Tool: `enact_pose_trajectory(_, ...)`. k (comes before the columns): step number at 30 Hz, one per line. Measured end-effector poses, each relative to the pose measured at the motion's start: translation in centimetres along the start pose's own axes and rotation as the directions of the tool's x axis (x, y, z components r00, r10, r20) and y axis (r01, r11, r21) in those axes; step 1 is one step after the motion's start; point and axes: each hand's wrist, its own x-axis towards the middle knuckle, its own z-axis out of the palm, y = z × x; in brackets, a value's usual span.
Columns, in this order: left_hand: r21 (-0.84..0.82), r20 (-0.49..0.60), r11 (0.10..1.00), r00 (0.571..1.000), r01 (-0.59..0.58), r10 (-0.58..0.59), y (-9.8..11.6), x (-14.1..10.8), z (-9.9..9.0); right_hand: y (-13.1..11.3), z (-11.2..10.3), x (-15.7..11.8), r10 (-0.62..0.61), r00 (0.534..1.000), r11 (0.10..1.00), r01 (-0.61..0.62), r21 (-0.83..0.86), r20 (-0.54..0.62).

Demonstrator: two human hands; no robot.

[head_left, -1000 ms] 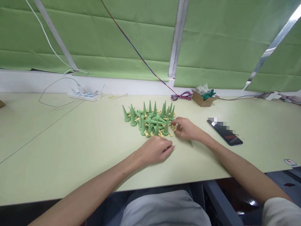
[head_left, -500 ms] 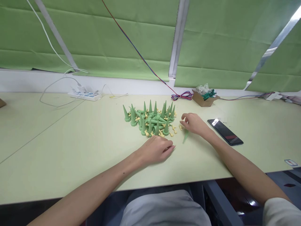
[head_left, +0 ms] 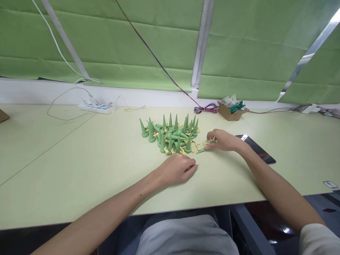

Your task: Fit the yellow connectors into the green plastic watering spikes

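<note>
In the middle of the table sits a pile of green cone-shaped nozzles (head_left: 176, 136), some upright on their round bases and others on their sides. Small yellow forked plastic pieces (head_left: 197, 144) are mixed in and scattered at its right edge. My left hand (head_left: 179, 168) rests on the table at the pile's near side, its fingers curled and pressed together; whatever they may hold is hidden. To the right of the pile, my right hand (head_left: 221, 140) has thumb and fingers around the wide end of a single green nozzle (head_left: 202, 150), whose tip points left.
A dark phone (head_left: 256, 148) lies just right of my right hand. Behind it stands a small cardboard box (head_left: 231, 113) holding clear and green plastic. A red-and-blue wire coil (head_left: 207, 108) and a white power strip (head_left: 98, 108) sit along the back edge.
My right hand has shifted slightly right. The nozzle at it has turned from pointing toward me to pointing left. My left hand stays where it was.
</note>
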Motion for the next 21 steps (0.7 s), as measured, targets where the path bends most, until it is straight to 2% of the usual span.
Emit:
enact_pose_trajectory(4, -0.005, -0.018, 1.0, 1.0, -0.012, 0.011, 0.1, 0.0, 0.0, 0.3, -0.5, 0.0, -0.054, 0.99, 0.998, 0.051, 0.021, 0.134)
enact_pose_trajectory(7, -0.007, -0.03, 1.0, 1.0, -0.005, 0.005, 0.2, 0.0, -0.2, 0.3, -1.0, 0.0, -0.118, 0.976, 0.992, 0.107, 0.07, 0.183)
enact_pose_trajectory(13, -0.097, -0.112, 0.986, 0.983, 0.134, -0.144, 0.3, 0.0, -0.4, -0.1, -2.6, -0.6, -0.304, 0.921, 0.922, 0.22, 0.319, 0.242)
enact_pose_trajectory(16, -0.203, -0.207, 0.959, 0.949, 0.197, -0.239, 0.2, 0.1, -0.4, -1.6, -2.7, -0.8, -0.43, 0.888, 0.813, 0.303, 0.497, 0.162)
enact_pose_trajectory(21, -0.37, -0.363, 0.91, 0.872, 0.19, -0.329, 0.3, 0.4, -0.6, -5.2, -1.0, -1.1, -0.402, 0.914, 0.636, 0.321, 0.702, -0.053)
